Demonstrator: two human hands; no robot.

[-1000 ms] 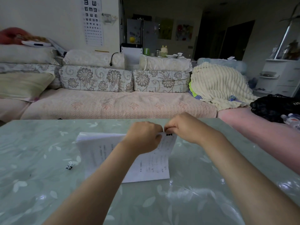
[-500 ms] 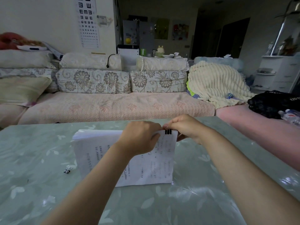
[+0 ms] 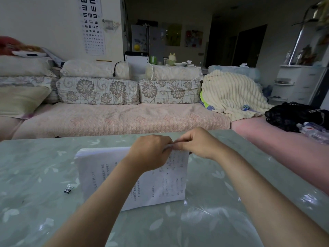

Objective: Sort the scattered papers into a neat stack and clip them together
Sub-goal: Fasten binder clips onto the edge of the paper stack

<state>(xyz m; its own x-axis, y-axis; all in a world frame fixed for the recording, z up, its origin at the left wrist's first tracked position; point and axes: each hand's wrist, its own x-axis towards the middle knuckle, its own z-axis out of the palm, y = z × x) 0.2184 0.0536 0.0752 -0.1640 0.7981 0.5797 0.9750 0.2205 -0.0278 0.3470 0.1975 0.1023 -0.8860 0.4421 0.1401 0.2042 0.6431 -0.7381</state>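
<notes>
The stack (image 3: 99, 168) lies flat and squared mid-tabletop (image 3: 44, 157), long axis left to right, print sideways to the person. The left hand (image 3: 151, 154) grips its far right corner. The right hand (image 3: 197, 145) pinches the same edge, what it works hidden. Clipping seems underway; next, seat the fastener firmly. A spare clip (image 3: 68, 188) lies left.

What I can read: the wall chart only.
On the far left wall the eye chart (image 3: 92, 25) shows rows of shrinking letter E's turned different ways. Print on the near papers (image 3: 99, 175) and white lettering on the black bag (image 3: 293, 114) at right are too small for me to read.
</notes>
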